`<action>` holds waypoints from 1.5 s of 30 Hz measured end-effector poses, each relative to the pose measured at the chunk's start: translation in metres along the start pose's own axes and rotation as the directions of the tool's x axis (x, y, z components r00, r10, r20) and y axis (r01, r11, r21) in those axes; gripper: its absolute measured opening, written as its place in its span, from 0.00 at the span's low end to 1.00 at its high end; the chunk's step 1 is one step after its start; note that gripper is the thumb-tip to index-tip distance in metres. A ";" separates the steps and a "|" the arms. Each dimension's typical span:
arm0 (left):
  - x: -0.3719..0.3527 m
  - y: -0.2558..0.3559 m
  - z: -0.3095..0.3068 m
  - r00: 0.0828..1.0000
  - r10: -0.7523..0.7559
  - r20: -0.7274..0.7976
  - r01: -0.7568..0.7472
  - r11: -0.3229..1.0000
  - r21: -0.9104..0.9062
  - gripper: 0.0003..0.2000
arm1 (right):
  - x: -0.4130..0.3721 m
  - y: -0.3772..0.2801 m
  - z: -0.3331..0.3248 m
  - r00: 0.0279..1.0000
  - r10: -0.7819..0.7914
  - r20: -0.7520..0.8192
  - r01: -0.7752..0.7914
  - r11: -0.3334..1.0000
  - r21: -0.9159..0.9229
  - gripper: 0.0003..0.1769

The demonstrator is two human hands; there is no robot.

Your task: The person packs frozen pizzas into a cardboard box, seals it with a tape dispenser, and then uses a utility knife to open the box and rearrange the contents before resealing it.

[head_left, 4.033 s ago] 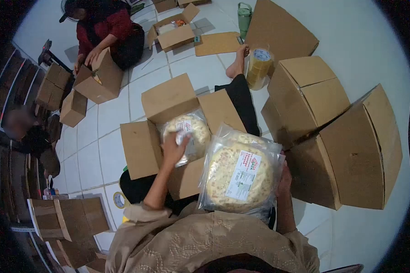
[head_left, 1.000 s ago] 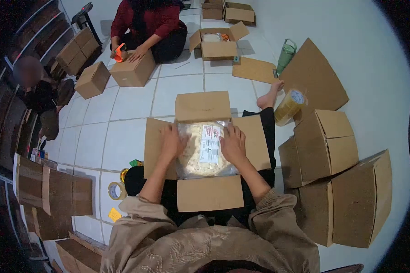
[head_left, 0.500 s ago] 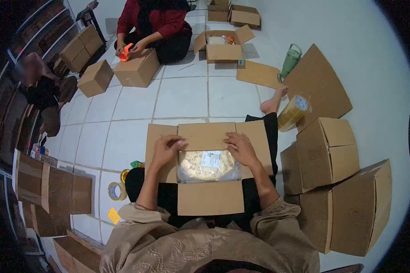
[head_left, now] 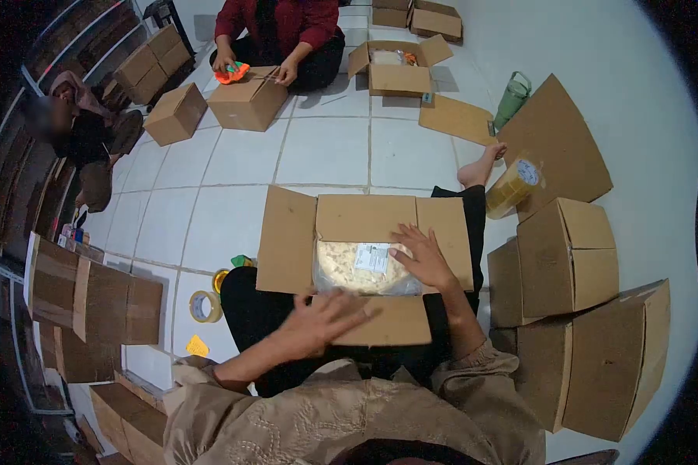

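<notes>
An open cardboard box (head_left: 287, 248) sits on my lap with its flaps folded out. Inside lies a plastic-wrapped pale food pack (head_left: 340, 267) with a white label (head_left: 372, 257) on top. My right hand (head_left: 423, 256) is spread at the box's right side, its fingers over the pack's right edge and the base of the right flap. Slightly blurred, my left hand (head_left: 326, 322) has its fingers apart above the near flap (head_left: 399, 322), overlapping its left part. Neither hand grips anything.
Tape rolls (head_left: 205, 307) and a yellow piece (head_left: 198, 346) lie on the left floor. Closed boxes (head_left: 566, 256) stand at right, beside stacked tape (head_left: 512, 190). Across the floor, a person in red (head_left: 275, 46) holds an orange tape dispenser (head_left: 233, 74) over a box (head_left: 248, 101). Another person sits at left.
My left hand has moved from the far left corner of the box down to the near flap. My right hand stays at the right side, now spread wider. The view has shifted slightly.
</notes>
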State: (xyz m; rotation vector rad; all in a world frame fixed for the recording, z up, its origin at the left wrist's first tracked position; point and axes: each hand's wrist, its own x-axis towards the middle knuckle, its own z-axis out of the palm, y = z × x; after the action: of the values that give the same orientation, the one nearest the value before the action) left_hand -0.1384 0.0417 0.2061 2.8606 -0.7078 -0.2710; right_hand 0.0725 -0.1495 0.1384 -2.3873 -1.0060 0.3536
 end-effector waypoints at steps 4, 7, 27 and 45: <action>0.007 -0.055 0.024 0.748 -0.338 -0.571 0.421 0.907 0.015 0.38 | 0.012 0.030 -0.020 0.975 -0.055 0.216 -0.133 0.632 0.763 0.30; 0.037 -0.078 0.021 0.641 -0.563 -0.522 0.633 0.772 -0.055 0.38 | 0.005 0.007 -0.021 0.950 -0.113 0.290 0.019 0.951 0.308 0.31; 0.099 -0.107 0.052 0.687 -0.624 -0.373 0.481 0.774 -0.411 0.29 | -0.059 0.089 -0.024 0.897 0.440 -0.041 -0.229 0.541 0.810 0.26; -0.131 -0.265 0.133 0.213 -0.871 0.443 0.857 -0.051 -0.512 0.27 | 0.076 -0.035 0.059 0.967 0.017 -0.253 -0.115 0.918 -0.378 0.33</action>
State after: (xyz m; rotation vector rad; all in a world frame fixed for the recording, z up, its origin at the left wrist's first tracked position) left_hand -0.1646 0.3168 0.0369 2.0140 1.2229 -0.5091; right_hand 0.0794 -0.0523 0.1064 -2.7399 -0.9495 -0.1369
